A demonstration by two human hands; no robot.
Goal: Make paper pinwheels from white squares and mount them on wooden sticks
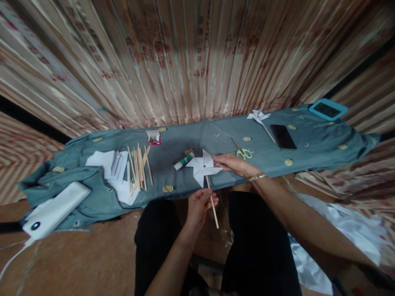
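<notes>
A white paper pinwheel [200, 167] on a wooden stick [214, 211] is held over the front edge of the cloth-covered table. My left hand [199, 203] is closed round the stick below the paper blades. At the right side of the pinwheel is my right hand [233, 164], its fingers together at a blade; whether they pinch the paper is partly hidden. Just left of the blades lies a green and white glue stick [184, 161]. Scissors [243, 153] with light green handles rest beyond my right hand.
A second pinwheel [258, 116] lies beside a black phone [283, 137]. Farther right sits a blue-framed device [328, 109]. Wooden sticks [141, 168], white paper [106, 162], a small red box [154, 138] and a white power bank-like device [58, 209] with a cable occupy the left.
</notes>
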